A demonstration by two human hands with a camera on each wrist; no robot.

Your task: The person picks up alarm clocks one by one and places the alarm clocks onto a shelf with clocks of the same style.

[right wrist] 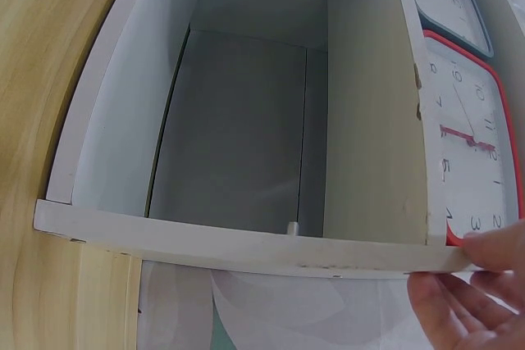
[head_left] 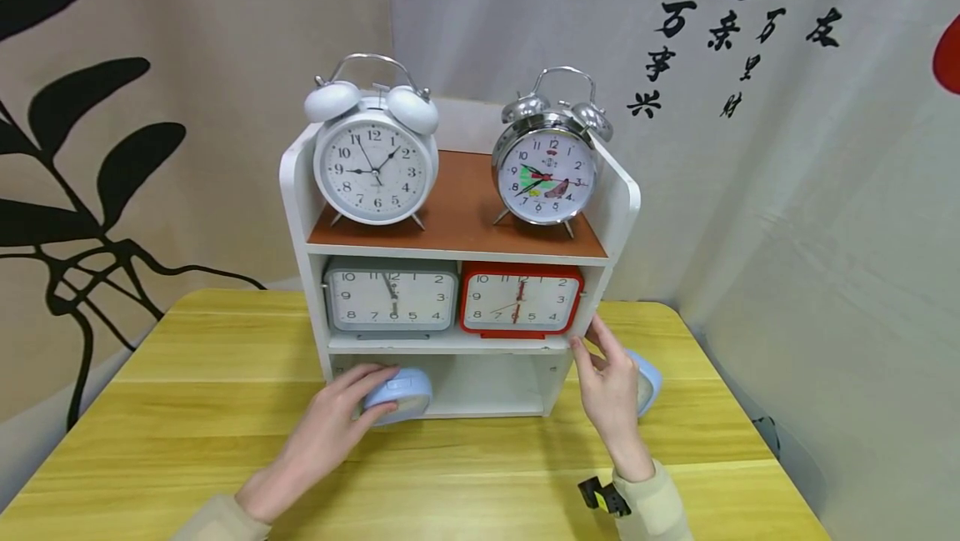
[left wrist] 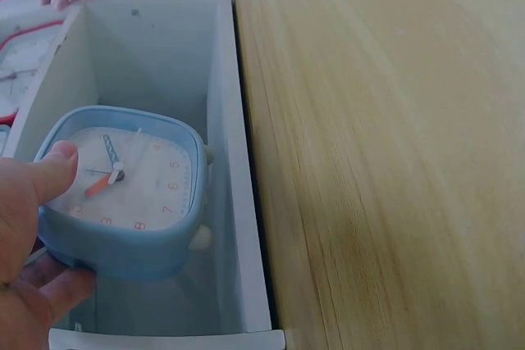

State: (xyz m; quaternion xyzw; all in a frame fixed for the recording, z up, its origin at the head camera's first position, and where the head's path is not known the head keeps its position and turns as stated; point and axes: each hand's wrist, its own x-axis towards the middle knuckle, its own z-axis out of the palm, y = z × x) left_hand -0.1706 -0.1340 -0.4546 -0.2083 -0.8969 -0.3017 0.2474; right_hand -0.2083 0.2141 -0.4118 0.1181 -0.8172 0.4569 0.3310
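My left hand grips a light blue alarm clock, its thumb on the clock's face and fingers underneath. The clock is at the mouth of the bottom compartment, on its left side, face tilted upward. My right hand pinches the right side panel of a small white shelf, with the thumb at the front edge and fingers outside. Just beyond that hand, a second light blue clock stands on the table, partly hidden. In the middle compartment sit a grey clock and a red clock.
On the shelf's brown top stand a white twin-bell alarm clock at left and a silver twin-bell clock at right. The shelf rests on a yellow wooden table. A printed cloth hangs behind.
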